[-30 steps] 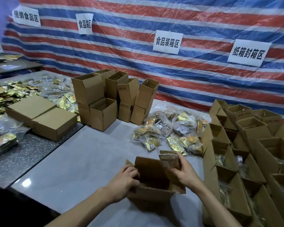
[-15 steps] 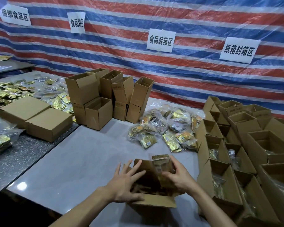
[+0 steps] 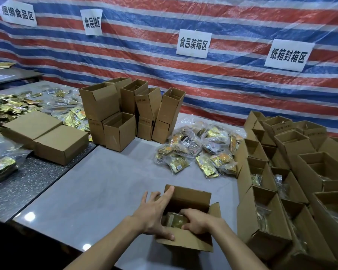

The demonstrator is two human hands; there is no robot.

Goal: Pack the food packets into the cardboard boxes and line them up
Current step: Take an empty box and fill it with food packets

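open cardboard box (image 3: pixel 185 241) | upright | gold food packet (image 3: pixel 175 221) inside

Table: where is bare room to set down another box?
Bare grey table lies left of the box, where the right hand holds a packet, bordered by the empty box stack behind and the packet pile to the right. The box rows at right are crowded.

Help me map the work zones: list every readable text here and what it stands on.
"捆绑食品区": first sign, far left.
"食品…区": second sign, creased; its third character is unreadable.
"食品装箱区": third sign.
"纸箱封箱区": fourth sign.
Stamps on the cardboard boxes and print on the food packets: too blurred to read.
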